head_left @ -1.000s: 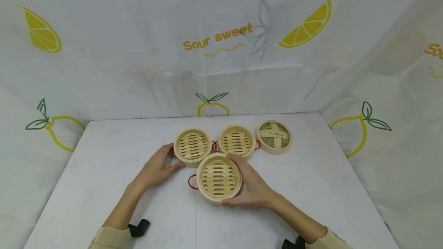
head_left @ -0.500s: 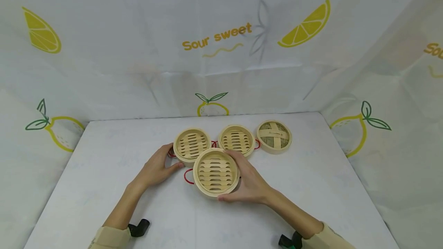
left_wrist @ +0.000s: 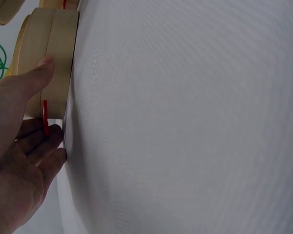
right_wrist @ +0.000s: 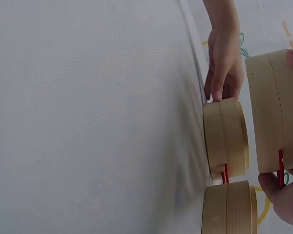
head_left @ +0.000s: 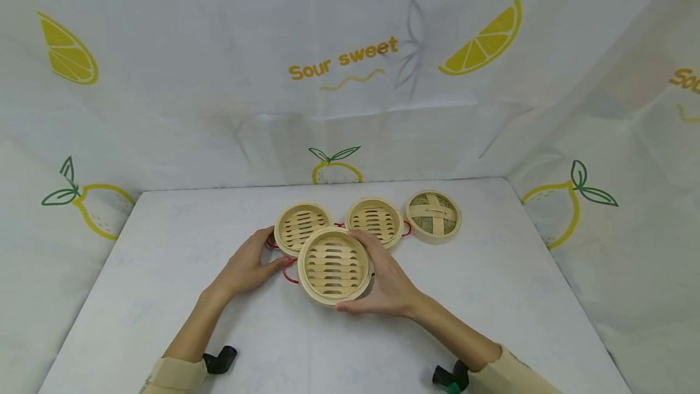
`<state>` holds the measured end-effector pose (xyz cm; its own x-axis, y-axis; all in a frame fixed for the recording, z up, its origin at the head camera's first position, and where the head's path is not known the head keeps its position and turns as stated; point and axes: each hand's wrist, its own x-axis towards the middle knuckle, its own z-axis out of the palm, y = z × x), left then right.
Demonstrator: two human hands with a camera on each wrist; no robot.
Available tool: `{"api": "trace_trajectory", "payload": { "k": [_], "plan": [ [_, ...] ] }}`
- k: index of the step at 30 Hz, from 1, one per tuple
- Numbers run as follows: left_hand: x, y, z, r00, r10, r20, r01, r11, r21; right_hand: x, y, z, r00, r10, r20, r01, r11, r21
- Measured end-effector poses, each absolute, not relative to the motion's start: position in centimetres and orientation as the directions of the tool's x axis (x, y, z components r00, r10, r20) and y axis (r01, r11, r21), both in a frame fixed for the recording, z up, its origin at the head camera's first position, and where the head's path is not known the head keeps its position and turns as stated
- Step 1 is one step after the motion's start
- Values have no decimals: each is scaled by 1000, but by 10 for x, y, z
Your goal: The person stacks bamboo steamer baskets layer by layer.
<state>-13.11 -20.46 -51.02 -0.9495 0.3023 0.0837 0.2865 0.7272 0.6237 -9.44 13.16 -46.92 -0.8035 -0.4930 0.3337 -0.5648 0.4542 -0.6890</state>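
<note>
In the head view my right hand (head_left: 385, 281) grips a round bamboo steamer basket (head_left: 335, 266) by its right side. The right wrist view shows this held basket (right_wrist: 273, 112) raised off the table, a red handle by the fingers. My left hand (head_left: 251, 266) holds the left side of a second steamer basket (head_left: 295, 224), which stands on the table. Its thumb lies on the bamboo wall (left_wrist: 58, 68) in the left wrist view, with fingers by the red handle (left_wrist: 45, 118). The raised basket hides part of the second one's front.
A third steamer basket (head_left: 375, 221) stands just right of the second. Farther right is a steamer with a woven lid (head_left: 434, 214). All stand toward the back of the white table (head_left: 164, 248), before a lemon-printed cloth (head_left: 246, 138).
My right hand has lifted its basket and carried it left and away from me, over the second basket's front edge. The left hand and the other steamers have stayed put.
</note>
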Motion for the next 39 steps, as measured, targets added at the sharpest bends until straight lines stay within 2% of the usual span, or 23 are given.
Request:
{"api": "trace_trajectory", "payload": {
  "k": [15, 39],
  "plan": [
    [-131, -204, -512, -962, 270, 42, 239, 759, 606, -108, 117, -467, -815, -453, 360, -553, 425, -717],
    [-131, -204, -512, -950, 287, 124, 301, 733, 610, -121, 105, -471, -834, -400, 380, -539, 443, -716]
  ]
}}
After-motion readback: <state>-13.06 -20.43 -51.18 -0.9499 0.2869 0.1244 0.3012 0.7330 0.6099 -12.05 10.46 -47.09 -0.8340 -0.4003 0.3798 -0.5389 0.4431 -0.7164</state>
